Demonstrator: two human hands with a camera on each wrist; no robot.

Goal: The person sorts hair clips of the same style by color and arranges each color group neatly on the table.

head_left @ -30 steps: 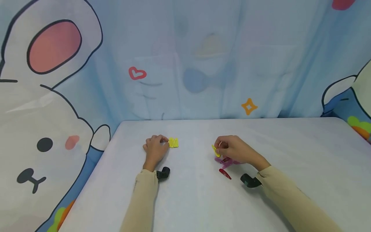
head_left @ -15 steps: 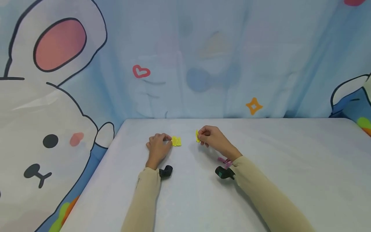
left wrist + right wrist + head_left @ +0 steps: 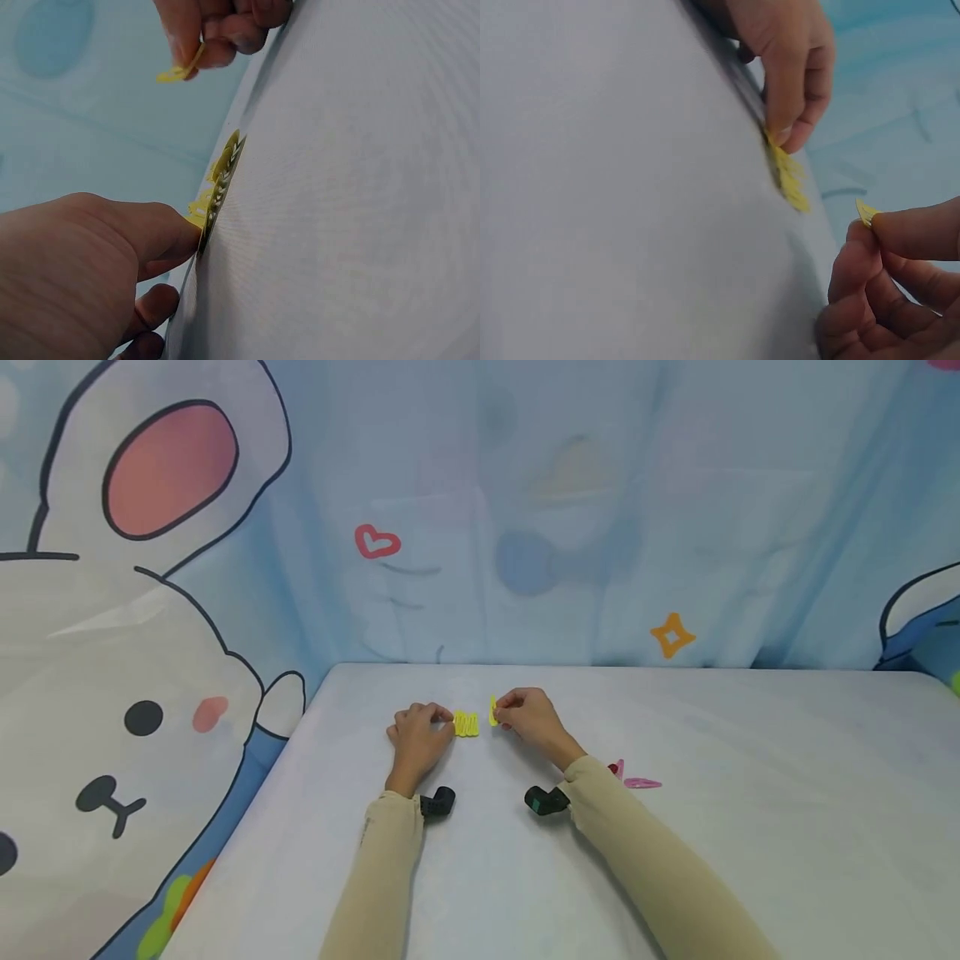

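Several yellow hair clips (image 3: 467,724) lie side by side in a short row on the white table. At the row's left end, my left hand (image 3: 422,739) pinches the outermost clip between thumb and finger; the right wrist view shows these fingertips at the clip's end. My right hand (image 3: 534,720) holds one more yellow hair clip (image 3: 492,711) upright by thumb and forefinger, just right of the row and apart from it. In the left wrist view this held clip (image 3: 180,73) is above the table, its middle covered by fingertips.
Beyond my right sleeve lie a pink hair clip (image 3: 642,783) and a red one (image 3: 612,769), partly hidden by the sleeve. A printed curtain (image 3: 570,527) hangs behind the table's far edge. Black wrist cameras (image 3: 438,802) sit on both cuffs.
My right hand has lifted a yellow clip from the pink and red pile and carried it left and away, close to the row. My left hand stays at the row. The head view has shifted slightly right.
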